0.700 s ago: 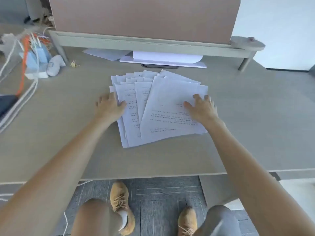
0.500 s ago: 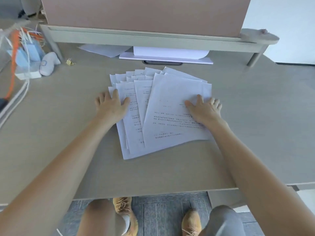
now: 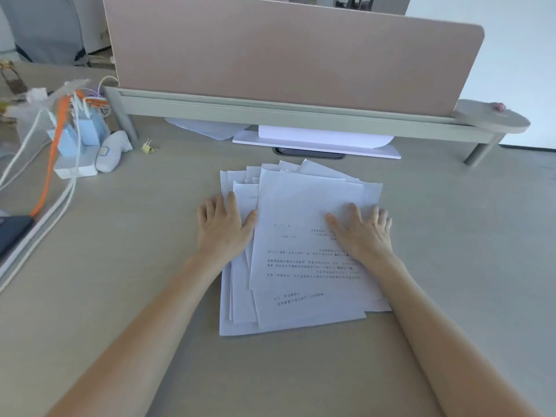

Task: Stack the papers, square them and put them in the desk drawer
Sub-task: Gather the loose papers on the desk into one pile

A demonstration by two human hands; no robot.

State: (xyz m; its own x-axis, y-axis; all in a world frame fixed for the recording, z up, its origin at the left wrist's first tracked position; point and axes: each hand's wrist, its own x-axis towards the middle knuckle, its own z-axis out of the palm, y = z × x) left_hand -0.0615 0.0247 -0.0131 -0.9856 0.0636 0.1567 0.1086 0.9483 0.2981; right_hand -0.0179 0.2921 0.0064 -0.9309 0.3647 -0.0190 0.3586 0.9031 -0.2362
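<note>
Midway across the bench [image 3: 451, 266], between its near edge and the raised shelf along the far edge, lie the papers [image 3: 301, 266]: a loose fan of printed white sheets, overlapping, their far corners splayed out of line and their near edges stepped. The top sheet carries lines of print too blurred to read.

Left hand [image 3: 224, 228]: released, palm down, fingers spread, resting on the left margin of the papers, with the thumb against the left edge of the top sheet. It grasps nothing.

Right hand [image 3: 362, 231]: released, flat, fingers spread, pressing on the right part of the top sheet, the outer fingers reaching the right edge of the papers. It grasps nothing.

Both bare forearms run in from the near edge of the bench.

Far edge: a pink divider panel [image 3: 285, 49] stands on a grey shelf [image 3: 301, 115]. Beneath the shelf rest further white sheets [image 3: 316, 139], apart from the papers.

Far left corner: a white power strip [image 3: 76, 168] with pale blue plugs, white cables and one orange cable [image 3: 49, 176] trailing toward the left edge. A white device [image 3: 112, 155] lies just beside the strip. A small yellow clip [image 3: 149, 148] lies near the shelf's left leg. A dark flat object [image 3: 12, 233] sits at the left edge, only partly in view.

No drawer is identifiable in this view.
</note>
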